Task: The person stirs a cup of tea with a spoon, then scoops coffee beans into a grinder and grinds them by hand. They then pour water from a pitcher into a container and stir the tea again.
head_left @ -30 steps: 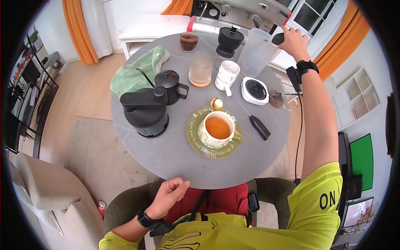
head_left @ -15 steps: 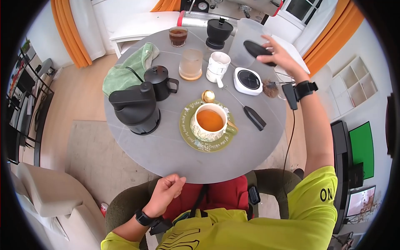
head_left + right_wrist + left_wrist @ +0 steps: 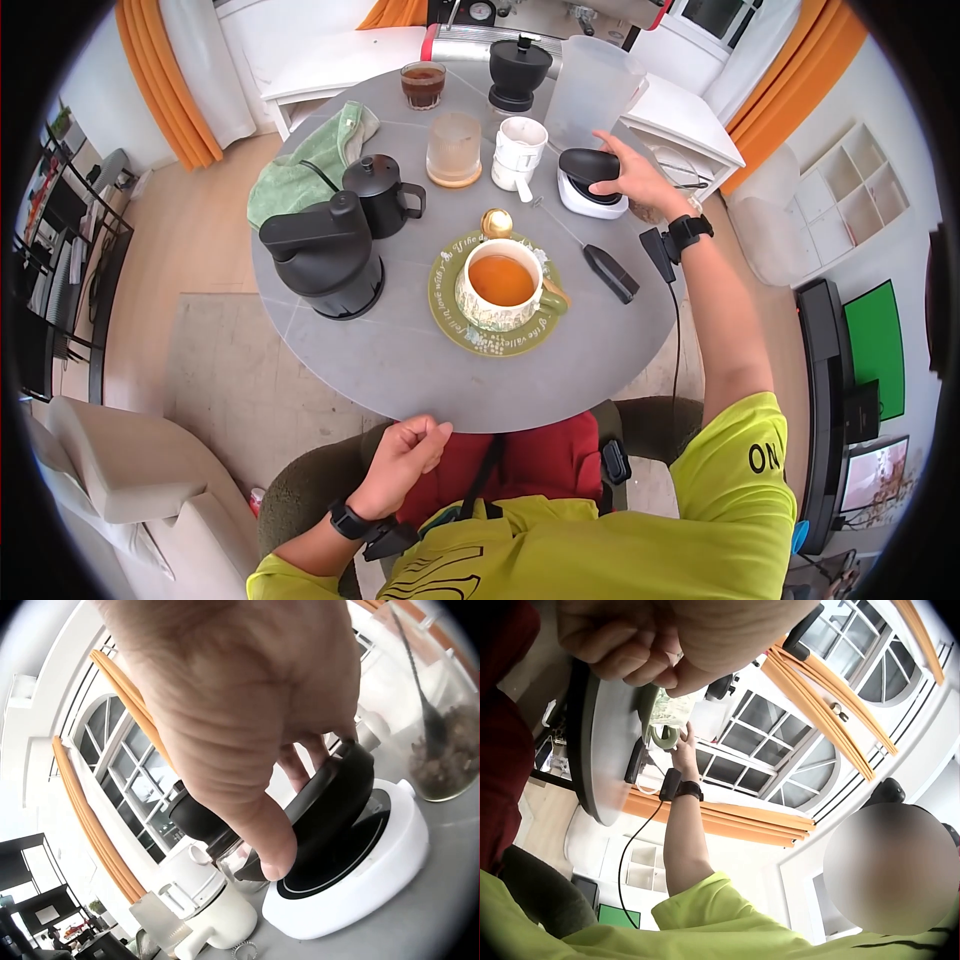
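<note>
My right hand (image 3: 640,178) pinches a shallow black oval dish (image 3: 335,795), thumb on the near side and fingers on the far side. The dish is tilted low over the white coffee scale (image 3: 352,900) with its round black top, and overlaps it in the right wrist view. My left hand (image 3: 408,458) hangs loosely curled at the table's near edge, holding nothing. Nearest to it on the table is a patterned cup (image 3: 500,290) of orange-brown drink on a green saucer (image 3: 447,325). Right of the saucer lies a black-handled milk frother (image 3: 610,275) with a thin wire shaft.
A black kettle (image 3: 325,260), a small black pot (image 3: 380,195) and a green towel (image 3: 300,175) occupy the left. Behind stand a ribbed glass (image 3: 454,148), a white cup (image 3: 520,145), a hand grinder (image 3: 519,75) and a frosted jug (image 3: 597,95). A cable trails from my right wrist.
My right hand has brought the black dish from beside the frosted jug down and toward me, over the scale. My left hand has stayed at the table edge.
</note>
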Motion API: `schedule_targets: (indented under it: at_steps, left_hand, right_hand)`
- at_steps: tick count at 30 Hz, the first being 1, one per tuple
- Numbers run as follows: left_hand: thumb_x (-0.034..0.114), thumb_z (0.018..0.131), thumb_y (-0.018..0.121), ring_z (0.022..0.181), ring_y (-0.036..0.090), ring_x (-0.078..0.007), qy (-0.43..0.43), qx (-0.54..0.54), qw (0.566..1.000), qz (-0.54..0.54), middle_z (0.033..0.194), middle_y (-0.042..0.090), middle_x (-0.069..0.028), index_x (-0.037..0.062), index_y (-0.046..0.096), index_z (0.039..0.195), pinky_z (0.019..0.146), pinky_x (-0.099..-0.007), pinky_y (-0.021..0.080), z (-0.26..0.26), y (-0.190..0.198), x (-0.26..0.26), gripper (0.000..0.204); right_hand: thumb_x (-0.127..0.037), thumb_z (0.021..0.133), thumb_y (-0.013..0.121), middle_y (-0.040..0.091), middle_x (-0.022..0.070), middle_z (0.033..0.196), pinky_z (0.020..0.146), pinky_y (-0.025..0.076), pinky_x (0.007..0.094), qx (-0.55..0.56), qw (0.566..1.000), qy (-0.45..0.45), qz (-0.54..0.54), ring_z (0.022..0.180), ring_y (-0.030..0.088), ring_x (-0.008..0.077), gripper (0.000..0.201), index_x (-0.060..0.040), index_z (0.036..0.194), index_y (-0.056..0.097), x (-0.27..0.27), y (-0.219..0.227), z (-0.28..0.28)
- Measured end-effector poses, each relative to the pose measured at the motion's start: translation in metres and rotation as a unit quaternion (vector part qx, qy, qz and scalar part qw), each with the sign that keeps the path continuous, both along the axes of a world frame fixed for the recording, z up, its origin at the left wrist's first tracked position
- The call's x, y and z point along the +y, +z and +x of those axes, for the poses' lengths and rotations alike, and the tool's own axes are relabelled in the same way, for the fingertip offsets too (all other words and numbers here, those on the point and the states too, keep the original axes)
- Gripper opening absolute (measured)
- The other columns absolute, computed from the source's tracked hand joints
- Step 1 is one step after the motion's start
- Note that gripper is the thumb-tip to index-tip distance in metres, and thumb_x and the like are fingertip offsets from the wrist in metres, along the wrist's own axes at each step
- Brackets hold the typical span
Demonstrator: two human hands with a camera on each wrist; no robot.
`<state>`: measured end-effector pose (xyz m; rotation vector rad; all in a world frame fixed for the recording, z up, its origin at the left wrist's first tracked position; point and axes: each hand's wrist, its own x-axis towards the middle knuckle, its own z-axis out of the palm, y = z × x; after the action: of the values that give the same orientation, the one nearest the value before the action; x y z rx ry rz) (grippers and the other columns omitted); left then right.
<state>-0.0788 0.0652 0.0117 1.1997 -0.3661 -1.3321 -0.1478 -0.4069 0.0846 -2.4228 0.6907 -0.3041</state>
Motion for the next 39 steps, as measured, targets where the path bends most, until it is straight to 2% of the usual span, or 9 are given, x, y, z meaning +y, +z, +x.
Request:
schedule_targets:
  at_steps: [6,11,15,18,22,27,34,38,39]
  left_hand:
    - [0.014,0.097,0.051,0.055,0.030,-0.0046,0.000,-0.002,1.000,0.001,0.059,0.038,0.0056,0.0097,0.042,0.068,0.051,-0.0220,0.026,0.002,0.002,-0.001,0.031]
    - [0.014,0.098,0.051,0.055,0.030,-0.0046,0.001,-0.015,1.000,0.012,0.059,0.037,0.0057,0.0097,0.041,0.069,0.051,-0.0222,0.026,0.001,0.004,-0.001,0.031]
    - [0.015,0.097,0.053,0.054,0.027,-0.0028,0.007,-0.006,1.000,-0.001,0.060,0.036,0.0075,0.0096,0.042,0.069,0.049,-0.0213,0.024,0.001,0.001,-0.001,0.031]
    - [0.015,0.097,0.052,0.054,0.028,-0.0038,0.003,-0.006,1.000,0.002,0.059,0.036,0.0067,0.0099,0.042,0.069,0.050,-0.0220,0.024,0.002,0.002,-0.001,0.030]
    - [0.014,0.097,0.051,0.054,0.029,-0.0047,0.011,-0.017,1.000,0.012,0.058,0.035,0.0058,0.0100,0.042,0.069,0.051,-0.0226,0.025,0.003,0.003,-0.002,0.030]
    - [0.015,0.098,0.051,0.053,0.029,-0.0050,0.024,-0.062,0.998,0.004,0.058,0.034,0.0055,0.0102,0.042,0.069,0.051,-0.0227,0.025,0.004,0.004,-0.003,0.030]
    - [0.017,0.099,0.050,0.052,0.028,-0.0055,0.063,-0.141,0.988,-0.014,0.058,0.033,0.0052,0.0104,0.038,0.070,0.049,-0.0228,0.024,0.002,0.009,-0.011,0.032]
    - [0.020,0.100,0.048,0.054,0.031,-0.0050,0.111,-0.116,0.987,-0.004,0.062,0.036,0.0044,0.0097,0.046,0.080,0.050,-0.0216,0.026,0.005,0.014,-0.026,0.022]
    - [0.020,0.099,0.048,0.055,0.033,-0.0050,0.115,-0.113,0.987,-0.019,0.064,0.039,0.0040,0.0083,0.052,0.097,0.051,-0.0205,0.026,0.009,0.010,-0.028,0.013]
  right_hand:
    - [-0.009,0.067,0.077,0.043,0.0177,0.138,0.107,0.033,0.0365,-0.006,0.998,-0.034,0.043,0.127,0.042,0.0304,0.089,-0.0132,0.144,0.033,0.002,-0.005,-0.001]
    - [-0.014,0.071,0.076,0.040,0.0168,0.140,0.109,0.030,0.0371,-0.039,0.998,-0.007,-0.049,0.131,0.037,0.0303,0.084,-0.0087,0.143,0.033,0.013,0.000,-0.004]
    - [-0.015,0.076,0.072,0.051,0.0150,0.127,0.103,0.038,0.0362,-0.142,0.975,-0.030,-0.166,0.119,0.048,0.0282,0.063,-0.0058,0.132,0.046,0.029,-0.003,-0.010]
    - [-0.014,0.083,0.067,0.060,0.0073,0.100,0.079,0.048,0.0293,-0.250,0.962,-0.100,-0.054,0.089,0.058,0.0167,0.039,-0.0045,0.119,0.056,0.076,-0.008,-0.035]
    - [-0.014,0.093,0.058,0.051,-0.0048,0.065,0.049,0.030,0.0188,-0.315,0.914,-0.189,0.171,0.057,0.042,0.0024,0.011,-0.0050,0.099,0.062,0.146,-0.030,-0.073]
    - [-0.013,0.094,0.056,0.050,-0.0038,0.062,0.048,0.028,0.0178,-0.312,0.882,-0.193,0.295,0.052,0.039,0.0019,0.011,-0.0046,0.093,0.063,0.200,-0.071,-0.096]
    - [-0.012,0.095,0.055,0.049,-0.0039,0.060,0.047,0.028,0.0182,-0.348,0.876,-0.171,0.287,0.053,0.039,0.0017,0.011,-0.0035,0.092,0.062,0.211,-0.086,-0.098]
    - [-0.012,0.094,0.056,0.049,-0.0040,0.061,0.047,0.028,0.0183,-0.354,0.875,-0.151,0.295,0.053,0.040,0.0015,0.011,-0.0031,0.092,0.062,0.208,-0.090,-0.102]
    - [-0.012,0.094,0.056,0.049,-0.0041,0.061,0.047,0.028,0.0184,-0.358,0.874,-0.149,0.293,0.053,0.040,0.0014,0.011,-0.0033,0.092,0.062,0.209,-0.090,-0.102]
